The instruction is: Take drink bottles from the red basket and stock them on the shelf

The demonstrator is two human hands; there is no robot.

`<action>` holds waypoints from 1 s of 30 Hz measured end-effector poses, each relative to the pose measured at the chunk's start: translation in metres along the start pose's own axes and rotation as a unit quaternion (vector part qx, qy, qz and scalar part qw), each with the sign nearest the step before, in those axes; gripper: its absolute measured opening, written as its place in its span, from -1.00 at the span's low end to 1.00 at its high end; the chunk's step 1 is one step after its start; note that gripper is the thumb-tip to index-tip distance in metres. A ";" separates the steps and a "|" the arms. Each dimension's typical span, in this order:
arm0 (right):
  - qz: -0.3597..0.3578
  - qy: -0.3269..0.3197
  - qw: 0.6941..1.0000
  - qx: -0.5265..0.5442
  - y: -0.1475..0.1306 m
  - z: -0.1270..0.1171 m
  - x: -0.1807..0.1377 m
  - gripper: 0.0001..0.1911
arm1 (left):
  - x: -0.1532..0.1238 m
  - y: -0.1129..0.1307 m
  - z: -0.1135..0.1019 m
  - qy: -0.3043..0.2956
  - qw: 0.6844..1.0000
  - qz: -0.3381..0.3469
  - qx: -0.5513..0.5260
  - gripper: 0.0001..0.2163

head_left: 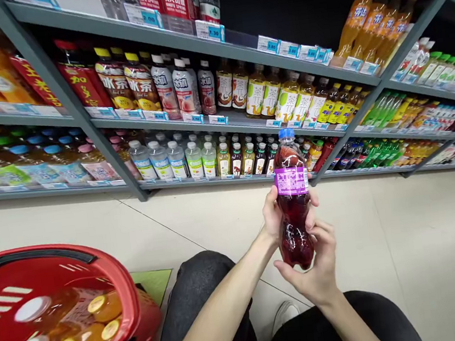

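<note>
Both hands hold one upright bottle (pixel 294 206) of dark red drink with a blue cap and a purple label, in front of the low shelves. My left hand (pixel 273 213) grips its left side near the label. My right hand (pixel 317 264) cups its lower part from the right and below. My knees in dark trousers show beneath the hands.
A red shopping basket (pixel 111 273) with several yellow-capped and white-capped bottles of amber drink stands at the lower left. Grey shelves (pixel 205 120) full of drink bottles run across the back. Pale floor tiles lie between me and the shelves.
</note>
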State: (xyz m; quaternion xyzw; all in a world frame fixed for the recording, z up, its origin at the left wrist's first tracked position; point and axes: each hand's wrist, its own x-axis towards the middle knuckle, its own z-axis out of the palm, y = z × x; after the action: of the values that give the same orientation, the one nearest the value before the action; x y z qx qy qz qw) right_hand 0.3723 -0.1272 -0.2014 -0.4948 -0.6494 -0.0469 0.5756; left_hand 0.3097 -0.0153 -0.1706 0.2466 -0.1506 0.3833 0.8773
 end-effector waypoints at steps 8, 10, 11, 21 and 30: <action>-0.022 0.025 0.999 -0.017 0.000 0.004 -0.006 -0.18 | -0.003 0.002 0.004 -0.040 0.998 -0.041 -0.016 -0.27; -0.022 0.026 0.999 -0.016 0.000 0.004 -0.006 -0.18 | -0.003 0.002 0.004 -0.028 0.999 -0.039 -0.010 -0.27; -0.020 0.025 0.999 -0.015 0.000 0.004 -0.005 -0.19 | -0.003 0.002 0.004 -0.021 0.999 -0.038 -0.006 -0.27; 0.061 0.041 0.997 0.014 0.004 0.009 -0.005 -0.15 | 0.001 0.000 0.000 -0.006 0.997 -0.026 0.072 -0.31; 0.276 -0.010 0.908 0.316 -0.001 -0.001 0.003 -0.33 | 0.005 0.021 0.011 0.029 0.992 -0.015 0.118 -0.21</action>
State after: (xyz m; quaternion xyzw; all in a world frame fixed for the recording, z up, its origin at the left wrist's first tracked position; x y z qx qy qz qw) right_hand 0.3732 -0.1267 -0.1982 -0.4466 -0.4738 0.3264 0.6852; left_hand 0.2965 -0.0056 -0.1528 0.3392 -0.0750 0.3925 0.8516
